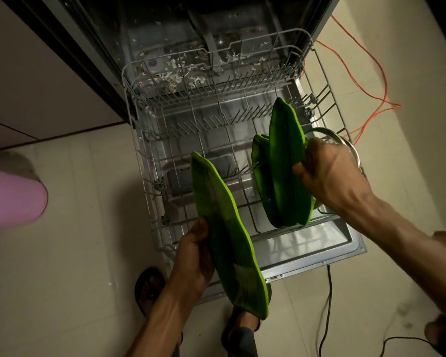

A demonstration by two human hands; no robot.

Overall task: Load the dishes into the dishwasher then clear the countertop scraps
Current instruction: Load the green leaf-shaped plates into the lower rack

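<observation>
My left hand (193, 256) grips a green leaf-shaped plate (227, 235) by its edge, held over the front of the pulled-out lower rack (150, 140). My right hand (330, 173) is clamped on another green plate (286, 161) standing w/ a third in the rack's right side, steel plate (345, 144) behind. To do this well: seat the right one btwn tines, upright, then slot the left one alongside w/o knocking them.

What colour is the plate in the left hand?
Green, with a lighter green rim; the plate shows in the head view.
</observation>
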